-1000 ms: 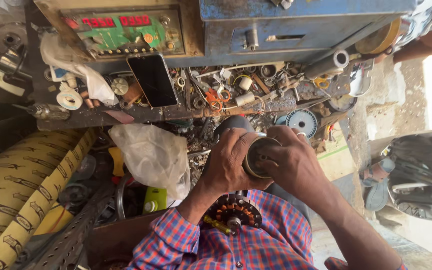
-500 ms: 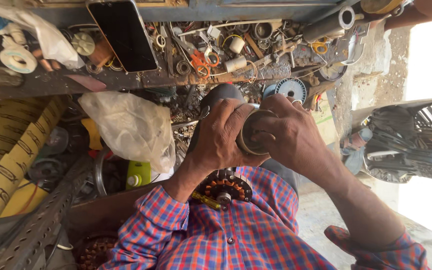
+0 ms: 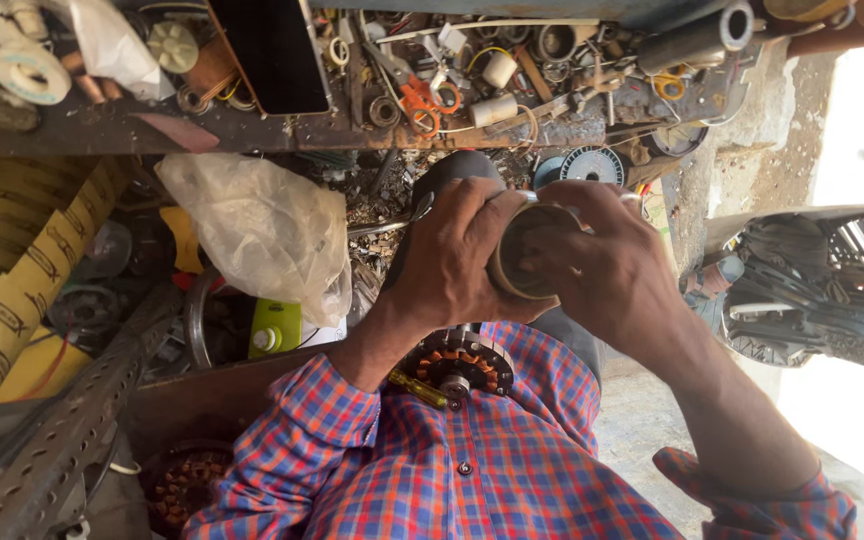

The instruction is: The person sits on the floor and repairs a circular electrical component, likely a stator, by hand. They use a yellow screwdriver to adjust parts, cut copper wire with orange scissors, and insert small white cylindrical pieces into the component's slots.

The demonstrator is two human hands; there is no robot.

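Observation:
Both of my hands are closed around a tan round roll (image 3: 517, 262) with a dark hollow middle, held in front of my chest. My left hand (image 3: 447, 255) wraps its left side with the fingers over the top. My right hand (image 3: 607, 270) covers its right side, with the fingertips on the rim. Just below the hands, a motor stator with copper windings (image 3: 457, 365) rests against my red and blue checked shirt (image 3: 472, 470). A yellow-handled tool (image 3: 417, 388) lies beside the stator.
A cluttered workbench (image 3: 252, 125) carries a dark phone (image 3: 272, 50), a white tape roll (image 3: 27, 70), and small parts. A crumpled plastic bag (image 3: 262, 225) hangs at the left. Yellow patterned rolls (image 3: 22, 270), a perforated metal bar (image 3: 62, 440) and a fan grille (image 3: 832, 290) flank me.
The view has tilted downward, so the bench has slid toward the top of the frame. Both hands have stayed closed on the roll, and the fingers have shifted slightly around it.

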